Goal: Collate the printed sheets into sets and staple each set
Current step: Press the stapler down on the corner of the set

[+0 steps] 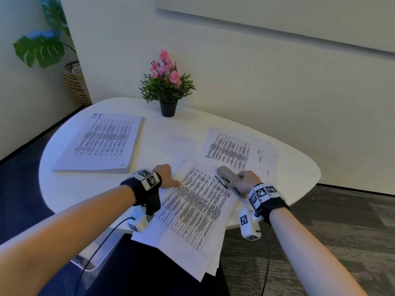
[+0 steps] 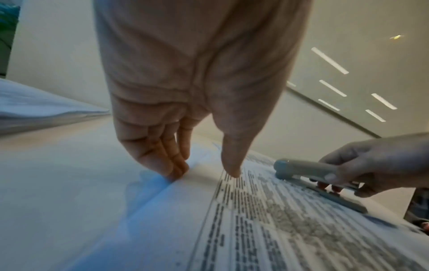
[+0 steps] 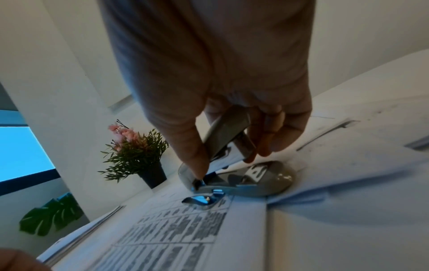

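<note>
A set of printed sheets [image 1: 192, 208] lies slanted across the near table edge and hangs over it. My left hand [image 1: 171, 180] holds its upper left edge down. In the left wrist view the thumb [image 2: 230, 165] presses on the print, and the fingertips [image 2: 176, 170] touch the paper's edge. My right hand [image 1: 241, 180] grips a grey metal stapler [image 1: 227, 176] at the set's upper right corner. In the right wrist view the thumb bears on the stapler [image 3: 232, 159] top, and the sheet corner [image 3: 246, 207] sits in its mouth.
A thick stack of printed sheets [image 1: 102, 146] lies at the table's left. Loose printed sheets [image 1: 230, 150] spread behind the stapler. A potted pink-flowered plant [image 1: 167, 86] stands at the back of the white table [image 1: 64, 189]. A wall runs close behind.
</note>
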Action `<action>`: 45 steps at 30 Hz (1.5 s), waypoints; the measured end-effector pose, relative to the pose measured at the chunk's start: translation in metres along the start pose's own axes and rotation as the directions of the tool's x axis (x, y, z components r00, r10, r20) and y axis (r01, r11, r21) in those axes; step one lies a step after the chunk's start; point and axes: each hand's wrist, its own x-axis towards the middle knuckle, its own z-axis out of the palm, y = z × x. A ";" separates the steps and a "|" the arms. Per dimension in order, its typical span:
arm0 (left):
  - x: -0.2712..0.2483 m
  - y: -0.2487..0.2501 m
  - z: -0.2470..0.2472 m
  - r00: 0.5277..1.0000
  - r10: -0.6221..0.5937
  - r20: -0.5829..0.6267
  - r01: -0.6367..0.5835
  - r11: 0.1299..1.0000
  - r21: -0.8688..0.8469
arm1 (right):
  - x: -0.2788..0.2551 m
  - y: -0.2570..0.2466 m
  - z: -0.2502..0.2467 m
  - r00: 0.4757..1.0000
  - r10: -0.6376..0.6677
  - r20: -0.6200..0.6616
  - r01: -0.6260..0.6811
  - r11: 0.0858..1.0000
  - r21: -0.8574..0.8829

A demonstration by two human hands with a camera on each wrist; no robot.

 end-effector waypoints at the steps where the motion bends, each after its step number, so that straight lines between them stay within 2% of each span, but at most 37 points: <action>1: 0.003 -0.001 0.003 1.000 0.007 -0.028 -0.007 1.000 -0.005 | -0.001 -0.002 0.001 1.000 0.002 0.014 -0.002 1.000 0.004; 3: 0.003 -0.008 0.007 0.998 0.057 -0.022 -0.057 0.998 -0.034 | -0.003 -0.005 0.003 1.000 -0.004 0.028 0.004 1.000 -0.001; 5: -0.003 -0.020 0.011 0.986 0.120 0.115 -0.113 0.992 -0.065 | -0.005 -0.009 0.004 0.999 -0.032 0.035 0.034 0.999 -0.035; 8: -0.024 -0.033 0.013 0.915 0.157 0.372 -0.146 0.988 -0.057 | -0.009 -0.019 0.011 0.992 -0.084 0.092 0.094 0.989 -0.115; 9: -0.031 -0.035 0.012 0.900 0.141 0.413 -0.146 0.989 -0.020 | -0.009 -0.023 0.015 0.987 -0.105 0.120 0.122 0.982 -0.144; 10: -0.036 -0.035 0.012 0.907 0.127 0.400 -0.151 0.988 0.028 | -0.010 -0.028 0.019 0.982 -0.127 0.139 0.149 0.976 -0.160; 11: -0.037 -0.035 0.011 0.936 0.120 0.331 -0.154 0.985 0.079 | -0.009 -0.033 0.023 0.978 -0.143 0.150 0.168 0.972 -0.166; 13: -0.035 -0.031 0.009 0.991 0.110 0.079 -0.120 0.983 0.139 | -0.009 -0.042 0.031 0.974 -0.174 0.147 0.200 0.962 -0.185; 14: -0.032 -0.030 0.009 0.992 0.124 -0.038 -0.119 0.986 0.114 | -0.008 -0.046 0.036 0.971 -0.194 0.139 0.219 0.954 -0.203; 15: -0.027 -0.029 0.011 0.983 0.151 -0.105 -0.141 0.986 0.091 | -0.008 -0.051 0.041 0.969 -0.210 0.132 0.235 0.946 -0.223; 16: -0.024 -0.026 0.013 0.976 0.181 -0.124 -0.169 0.980 0.103 | -0.009 -0.055 0.044 0.968 -0.221 0.122 0.245 0.940 -0.236; 20: -0.013 -0.019 0.028 0.969 0.245 -0.029 -0.235 0.952 0.198 | -0.008 -0.072 0.058 0.978 -0.195 0.070 0.207 0.937 -0.281; 28: -0.006 -0.018 0.039 0.967 0.249 -0.051 -0.210 0.896 0.391 | 0.003 -0.083 0.068 0.983 -0.185 -0.004 0.174 0.926 -0.336; 34: -0.006 -0.017 0.039 0.970 0.238 -0.047 -0.200 0.894 0.401 | 0.010 -0.100 0.084 0.994 -0.081 -0.071 0.066 0.980 -0.190; 38: -0.005 -0.017 0.040 0.971 0.233 -0.058 -0.191 0.895 0.403 | 0.012 -0.101 0.070 0.980 -0.194 -0.033 0.169 0.914 -0.368; 40: -0.005 -0.017 0.040 0.971 0.231 -0.058 -0.190 0.898 0.398 | 0.023 -0.101 0.069 0.980 -0.199 -0.021 0.170 0.883 -0.438; 43: -0.004 -0.019 0.040 0.971 0.230 -0.063 -0.188 0.900 0.394 | 0.027 -0.109 0.074 0.989 -0.145 0.012 0.138 0.905 -0.402; 45: -0.001 -0.020 0.040 0.971 0.228 -0.068 -0.185 0.902 0.391 | 0.029 -0.111 0.077 0.981 -0.193 0.020 0.183 0.887 -0.423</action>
